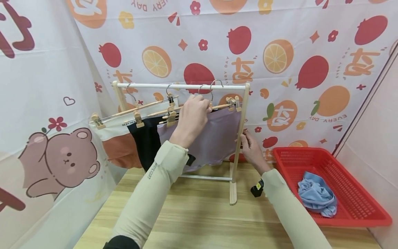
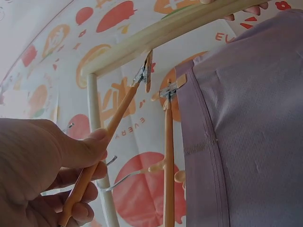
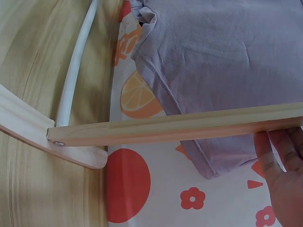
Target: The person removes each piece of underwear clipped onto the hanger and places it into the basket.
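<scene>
Fruit-printed fabric (image 1: pixel 174 34) hangs behind a wood-grain desk (image 1: pixel 199 214) bearing a small rack (image 1: pixel 183 86). From the left along its rail hang a brown-and-white garment (image 1: pixel 122 148), a black garment (image 1: pixel 144 141) and a lavender garment (image 1: pixel 220 135), all clipped to hangers. Before the lavender one, the left hand (image 1: pixel 191 116) grips a wooden clip hanger (image 2: pixel 120 118), thumb and fingers closed round its bar. Further right, the right hand (image 1: pixel 253 152) holds the rack's upright. Rightmost, a red basket (image 1: pixel 357 193) contains crumpled blue cloth (image 1: pixel 317 195).
</scene>
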Action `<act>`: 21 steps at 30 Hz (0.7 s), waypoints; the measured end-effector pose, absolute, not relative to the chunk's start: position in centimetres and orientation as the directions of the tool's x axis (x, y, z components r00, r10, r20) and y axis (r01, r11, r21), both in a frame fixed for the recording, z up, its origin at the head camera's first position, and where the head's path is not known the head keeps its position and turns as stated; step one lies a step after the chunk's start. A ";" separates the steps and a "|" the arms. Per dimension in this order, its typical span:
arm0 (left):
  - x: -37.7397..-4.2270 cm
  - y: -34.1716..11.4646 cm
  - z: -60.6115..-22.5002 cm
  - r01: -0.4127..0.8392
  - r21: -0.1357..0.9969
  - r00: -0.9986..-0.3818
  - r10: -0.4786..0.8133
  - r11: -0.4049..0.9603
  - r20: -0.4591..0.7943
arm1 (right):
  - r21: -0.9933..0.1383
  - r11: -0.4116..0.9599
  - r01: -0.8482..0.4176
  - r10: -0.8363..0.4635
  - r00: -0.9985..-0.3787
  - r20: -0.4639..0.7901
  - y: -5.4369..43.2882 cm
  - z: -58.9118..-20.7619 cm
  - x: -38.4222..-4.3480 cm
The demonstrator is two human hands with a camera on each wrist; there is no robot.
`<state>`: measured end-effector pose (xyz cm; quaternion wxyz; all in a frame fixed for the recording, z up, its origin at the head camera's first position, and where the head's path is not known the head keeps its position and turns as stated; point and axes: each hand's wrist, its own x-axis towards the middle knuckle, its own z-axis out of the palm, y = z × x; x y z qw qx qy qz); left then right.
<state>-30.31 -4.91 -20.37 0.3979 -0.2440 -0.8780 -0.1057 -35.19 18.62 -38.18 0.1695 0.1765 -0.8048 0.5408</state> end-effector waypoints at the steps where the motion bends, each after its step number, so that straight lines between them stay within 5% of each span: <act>1: -30.5 -4.7 -20.3 0.511 -0.005 -0.574 0.346 0.859 0.742 | -0.810 0.352 -0.469 -0.100 -0.880 0.465 18.6 -38.2 -35.2; 21: -32.5 -0.7 -22.1 0.460 0.013 -0.641 0.322 0.888 0.697 | -0.801 0.356 -0.482 -0.077 -0.869 0.489 18.4 -38.2 -35.3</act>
